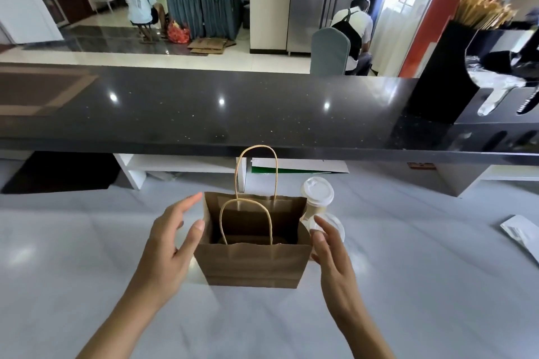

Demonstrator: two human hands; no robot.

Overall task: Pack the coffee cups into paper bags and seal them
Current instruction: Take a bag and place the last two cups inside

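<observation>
Grey worktop [408, 285] under you: your left hand [169, 245] and right hand [335, 259] flank one upright, gaping paper bag [250, 265], fingers relaxed, grasping nothing. Two lidded coffee cups [317, 198] stand just right of it.

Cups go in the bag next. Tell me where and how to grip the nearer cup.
Grip the nearer cup around its side wall just under the lid, coming from the right with the right hand; the open paper bag blocks its left side, hiding most of it.
</observation>
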